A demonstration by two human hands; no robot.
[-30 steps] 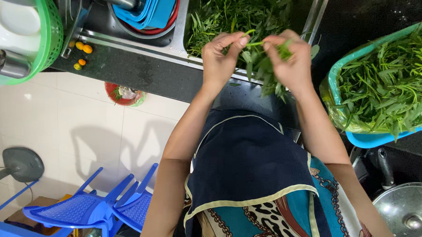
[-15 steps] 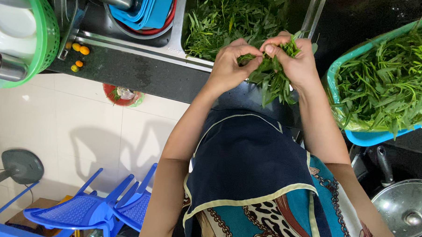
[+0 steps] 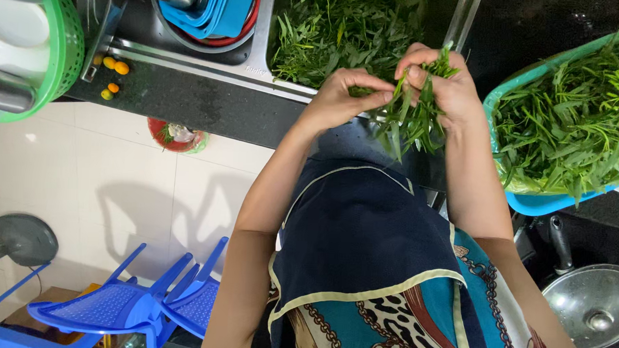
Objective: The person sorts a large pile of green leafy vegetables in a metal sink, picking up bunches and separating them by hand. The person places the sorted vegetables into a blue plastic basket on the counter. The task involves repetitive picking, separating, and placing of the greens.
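My right hand grips a bunch of long green leafy stems that hang down from my fist over the counter edge. My left hand pinches the top of the same bunch, fingertips against my right hand. Both hands are above the dark counter, just in front of a steel sink filled with more of the same greens. To the right, a blue basket holds a heap of picked greens.
A green basket with white dishes sits at the left. Stacked blue and red trays lie in the other sink bowl. Small orange fruits rest on the counter. Blue plastic chairs stand on the tiled floor; a steel pan is lower right.
My hands came together from holding a single stem apart; the right hand now clutches a gathered bunch, and the left hand has closed in on its top.
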